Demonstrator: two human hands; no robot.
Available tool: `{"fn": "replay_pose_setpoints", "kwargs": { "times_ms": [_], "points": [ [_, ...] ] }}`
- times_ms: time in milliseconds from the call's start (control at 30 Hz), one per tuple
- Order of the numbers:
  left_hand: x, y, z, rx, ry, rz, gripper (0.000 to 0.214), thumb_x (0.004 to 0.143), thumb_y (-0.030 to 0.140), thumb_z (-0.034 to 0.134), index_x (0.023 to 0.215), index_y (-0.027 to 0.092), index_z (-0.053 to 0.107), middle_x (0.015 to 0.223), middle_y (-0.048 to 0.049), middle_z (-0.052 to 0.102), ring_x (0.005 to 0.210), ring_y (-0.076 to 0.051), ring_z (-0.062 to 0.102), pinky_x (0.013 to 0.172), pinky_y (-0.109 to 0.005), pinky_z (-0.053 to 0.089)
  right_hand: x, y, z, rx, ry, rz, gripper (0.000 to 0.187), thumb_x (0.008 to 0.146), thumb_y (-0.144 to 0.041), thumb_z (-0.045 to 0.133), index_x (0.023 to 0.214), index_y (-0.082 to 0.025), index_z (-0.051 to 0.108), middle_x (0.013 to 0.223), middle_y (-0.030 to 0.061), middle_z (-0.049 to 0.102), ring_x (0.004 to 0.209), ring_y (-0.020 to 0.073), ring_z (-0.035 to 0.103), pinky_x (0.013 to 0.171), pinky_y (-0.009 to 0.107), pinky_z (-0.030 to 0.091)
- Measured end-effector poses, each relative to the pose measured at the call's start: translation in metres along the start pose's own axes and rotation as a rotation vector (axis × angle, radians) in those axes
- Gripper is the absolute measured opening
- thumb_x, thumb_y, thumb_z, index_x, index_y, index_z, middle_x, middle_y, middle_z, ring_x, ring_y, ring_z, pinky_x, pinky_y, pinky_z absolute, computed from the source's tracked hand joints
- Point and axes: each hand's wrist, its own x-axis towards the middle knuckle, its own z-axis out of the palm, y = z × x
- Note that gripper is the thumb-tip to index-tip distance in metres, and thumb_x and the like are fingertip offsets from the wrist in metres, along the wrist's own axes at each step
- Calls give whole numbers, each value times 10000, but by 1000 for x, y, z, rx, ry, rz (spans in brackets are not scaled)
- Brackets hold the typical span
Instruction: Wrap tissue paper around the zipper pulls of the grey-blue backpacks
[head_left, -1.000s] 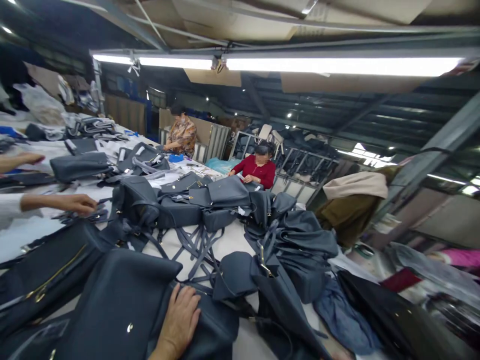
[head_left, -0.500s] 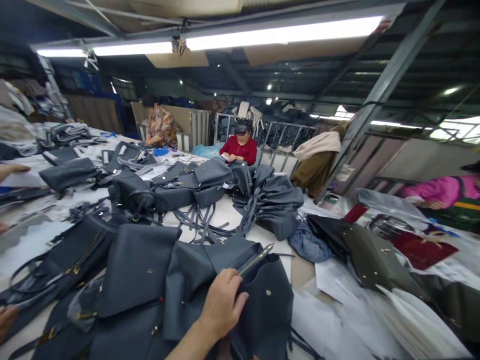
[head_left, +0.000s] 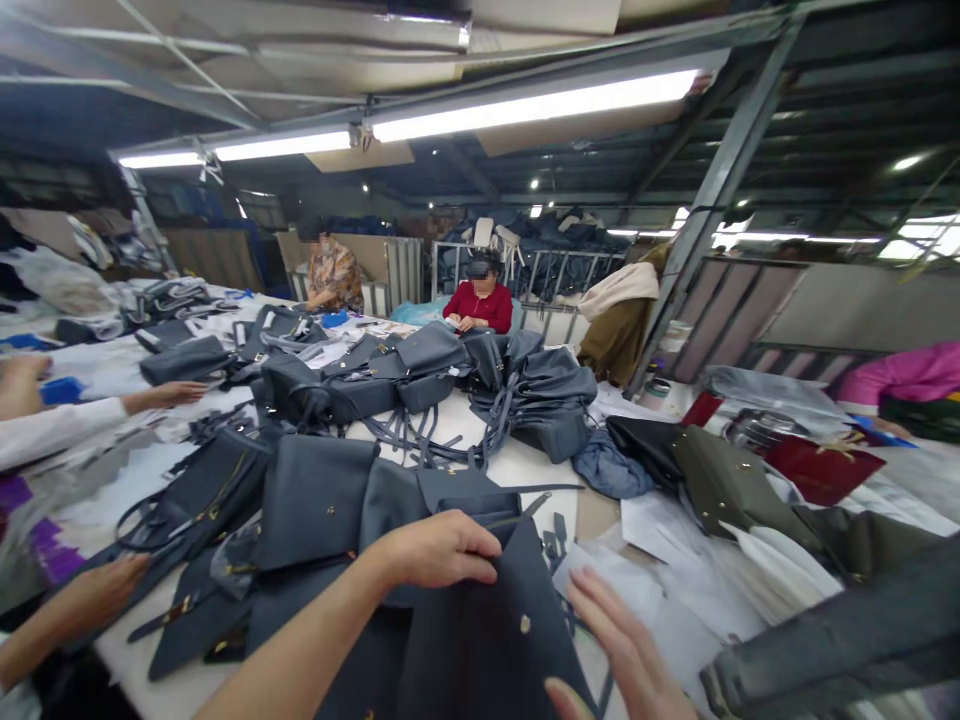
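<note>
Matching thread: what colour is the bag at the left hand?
Dark slate grey; the bag shows best in the head view.

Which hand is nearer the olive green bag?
Right hand, below and left of the olive green bag, apart from it; left hand farther off, at a dark grey bag.

Bare left hand [head_left: 439, 550] at bottom centre of frame; bare left forearm [head_left: 300, 625] runs uncovered to the lower edge. Bare right hand [head_left: 619, 645] at lower right: long, slim fingers, no covering visible.
</note>
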Motion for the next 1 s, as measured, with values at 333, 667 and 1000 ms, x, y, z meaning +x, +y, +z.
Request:
{"fn": "replay_pose_setpoints", "kwargs": {
  "times_ms": [333, 667, 1000],
  "points": [
    [-53, -5, 21, 58, 123, 100, 158, 765, 149, 620, 621, 206, 589, 615, 58, 532, 660, -123, 527, 677, -213, 402, 72, -23, 33, 685, -1137, 547, 277, 585, -394, 827, 770, -207, 741, 710, -27, 697, 663, 159, 596, 564, 229, 442],
    [-115, -28, 132, -162, 902, -309, 153, 820, 94, 475, 823, 184, 599, 854, -28, 580, 811, -166, 566, 751, -290, 448, 38, -38, 67, 1215, -933, 964, 496, 599, -553, 782, 873, -157, 663, 732, 18, 713, 643, 141, 632, 686, 283, 487],
    [-105, -16, 156, -359, 855, -308, 146, 680, 55, 613, 738, 184, 579, 795, 4, 550, 765, -139, 532, 708, -242, 419, 23, -46, 71, 1290, -772, 874, 403, 674, -491, 766, 866, -153, 661, 699, -18, 655, 605, 127, 552, 618, 261, 420]
  ]
}}
